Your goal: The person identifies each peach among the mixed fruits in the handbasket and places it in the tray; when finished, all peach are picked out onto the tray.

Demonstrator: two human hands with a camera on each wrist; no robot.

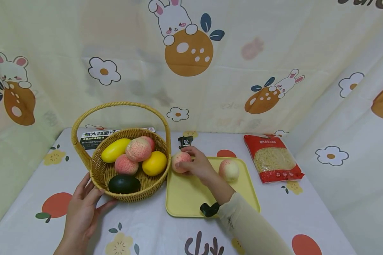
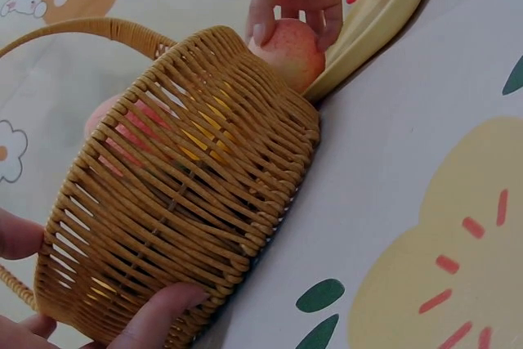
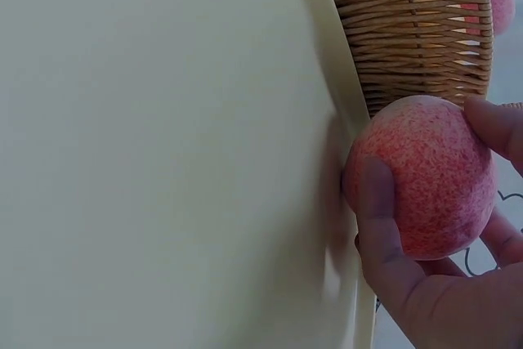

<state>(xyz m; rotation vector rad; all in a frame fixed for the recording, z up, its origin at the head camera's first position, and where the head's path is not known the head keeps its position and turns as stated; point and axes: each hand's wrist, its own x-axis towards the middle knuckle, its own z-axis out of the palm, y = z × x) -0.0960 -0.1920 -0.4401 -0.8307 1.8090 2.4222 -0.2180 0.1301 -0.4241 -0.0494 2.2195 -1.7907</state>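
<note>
My right hand point(image 1: 199, 166) grips a pink peach point(image 1: 181, 162) at the left edge of the yellow tray point(image 1: 185, 209). In the right wrist view its fingers and thumb surround this peach point(image 3: 425, 177), right beside the basket wall. A paler peach point(image 1: 228, 170) lies on the tray's right part. My left hand point(image 1: 83, 209) touches the near left side of the wicker basket point(image 1: 131, 196), thumb and fingers spread against the weave. Inside the basket are several peaches point(image 1: 138, 149), a yellow mango point(image 1: 116, 150), a round orange-yellow fruit point(image 1: 154, 163) and a dark green avocado point(image 1: 124, 183).
A red bag of pasta point(image 1: 274, 157) lies right of the tray. A black and white box point(image 1: 95, 139) is behind the basket, partly hidden. Behind the right hand lies a small black packet point(image 1: 185, 141). The basket's tall handle point(image 1: 121, 104) arches above the fruit.
</note>
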